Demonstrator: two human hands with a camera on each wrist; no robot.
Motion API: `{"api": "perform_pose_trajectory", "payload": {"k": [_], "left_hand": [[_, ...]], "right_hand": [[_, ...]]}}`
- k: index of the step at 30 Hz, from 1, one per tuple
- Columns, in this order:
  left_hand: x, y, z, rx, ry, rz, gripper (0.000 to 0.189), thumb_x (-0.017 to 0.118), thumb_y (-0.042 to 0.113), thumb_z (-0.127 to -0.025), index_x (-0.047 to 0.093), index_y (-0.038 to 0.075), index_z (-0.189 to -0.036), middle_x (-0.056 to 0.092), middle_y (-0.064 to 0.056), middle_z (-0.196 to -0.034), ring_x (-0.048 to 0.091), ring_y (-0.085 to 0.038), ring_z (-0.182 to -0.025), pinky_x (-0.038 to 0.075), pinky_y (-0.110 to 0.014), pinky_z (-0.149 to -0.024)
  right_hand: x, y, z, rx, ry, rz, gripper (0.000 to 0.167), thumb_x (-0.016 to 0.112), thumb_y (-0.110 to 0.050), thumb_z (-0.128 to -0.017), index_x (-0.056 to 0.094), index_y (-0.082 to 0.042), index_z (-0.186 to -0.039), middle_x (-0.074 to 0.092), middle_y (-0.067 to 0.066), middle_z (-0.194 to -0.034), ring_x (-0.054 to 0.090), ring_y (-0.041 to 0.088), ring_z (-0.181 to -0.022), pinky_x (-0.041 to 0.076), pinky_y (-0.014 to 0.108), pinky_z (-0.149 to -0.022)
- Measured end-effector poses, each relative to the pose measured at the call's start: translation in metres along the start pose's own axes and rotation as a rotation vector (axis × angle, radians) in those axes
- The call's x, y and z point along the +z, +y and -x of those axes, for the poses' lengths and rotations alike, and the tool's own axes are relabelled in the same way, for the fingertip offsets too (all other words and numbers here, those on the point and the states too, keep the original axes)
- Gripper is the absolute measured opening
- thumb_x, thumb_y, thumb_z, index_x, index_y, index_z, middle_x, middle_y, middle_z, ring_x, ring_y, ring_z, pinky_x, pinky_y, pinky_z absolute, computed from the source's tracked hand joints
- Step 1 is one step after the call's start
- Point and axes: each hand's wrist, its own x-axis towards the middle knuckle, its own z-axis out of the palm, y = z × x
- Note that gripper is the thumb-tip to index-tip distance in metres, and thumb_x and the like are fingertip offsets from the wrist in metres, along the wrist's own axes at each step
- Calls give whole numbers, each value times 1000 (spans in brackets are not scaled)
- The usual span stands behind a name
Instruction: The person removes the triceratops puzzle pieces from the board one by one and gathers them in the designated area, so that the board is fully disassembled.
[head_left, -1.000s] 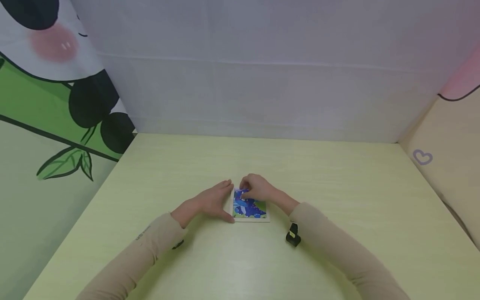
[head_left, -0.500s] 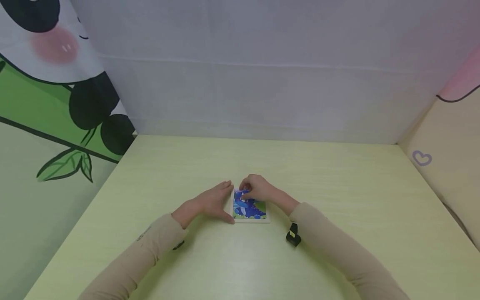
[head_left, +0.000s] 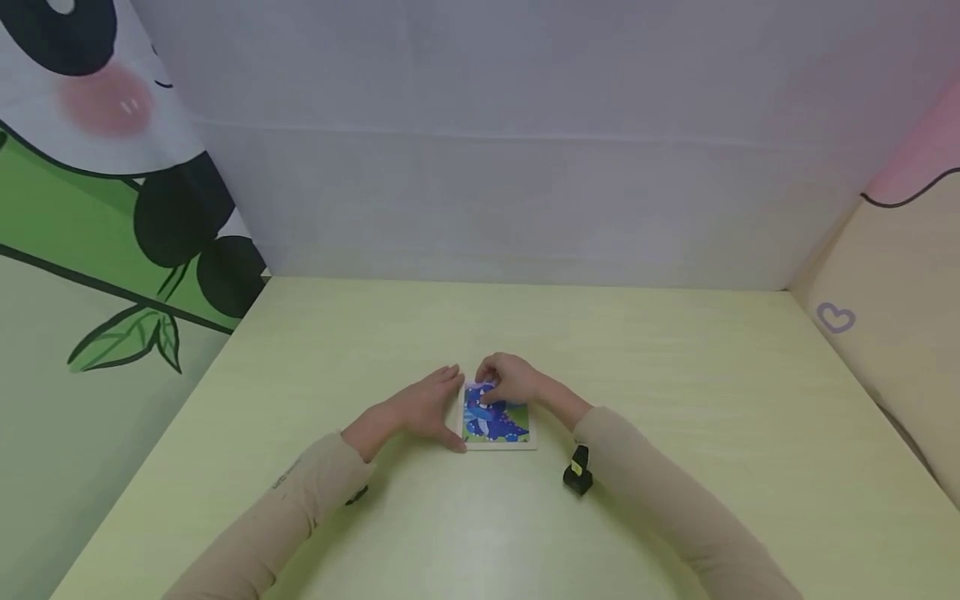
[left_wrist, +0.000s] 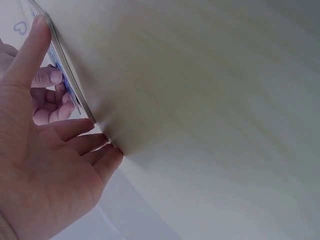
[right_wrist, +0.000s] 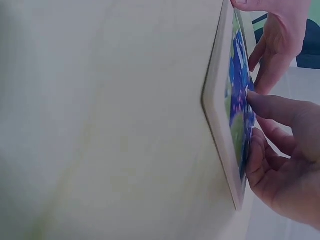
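Observation:
A small square puzzle [head_left: 493,425] with a blue dinosaur picture lies on the table, set in a pale frame [head_left: 501,446]. Along the frame's left side rests my left hand [head_left: 427,407], thumb at the near corner and fingers stretched toward the far corner. My right hand [head_left: 516,380] reaches over the far part of the picture. Its thumb and curled fingers pinch a thin blue puzzle piece [left_wrist: 74,97], which tilts up a little from the board in the left wrist view. The right hand covers the picture's upper right part in the head view.
The pale wooden table [head_left: 480,525] spreads out on all sides of the puzzle. A whitish cloth wall [head_left: 525,208] stands at its back. Painted side panels flank it, with a heart drawing [head_left: 836,317] on the right one. A black strap device [head_left: 577,472] hangs at the right wrist.
Both hands keep nearly the same places on the puzzle. The head view has tilted up slightly, so the whole scene sits a little lower.

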Motion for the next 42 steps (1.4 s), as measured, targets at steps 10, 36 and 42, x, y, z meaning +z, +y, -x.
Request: {"api": "perform_pose_trajectory", "payload": {"k": [10,36,42], "left_hand": [[-1,-2,5,10,-4,1,109,76,51,-64,23,-4,-141,15,-19,-149,10,-33,-137,16,-42,-111],[2,-6,10,37,-2,-17,110,75,54,-64,21,-3,-142,13,-18,-149,9,-32,-137,15,-41,-112],[2,-6,12,45,-7,-7,110,75,53,-64,21,-4,-141,13,-19,-149,10,-33,-137,15,-41,-112]], "right_hand": [[6,-4,1,-19,65,-6,26,74,-8,-74,64,-3,-98,63,4,-89,54,13,-78,48,21,-70],[7,-8,9,-154,88,141,30,73,-14,-76,67,1,-101,67,8,-91,61,11,-76,50,16,-67],[9,-5,10,-150,108,116,29,73,-14,-75,68,1,-99,67,7,-89,59,10,-75,49,15,-66]]}}
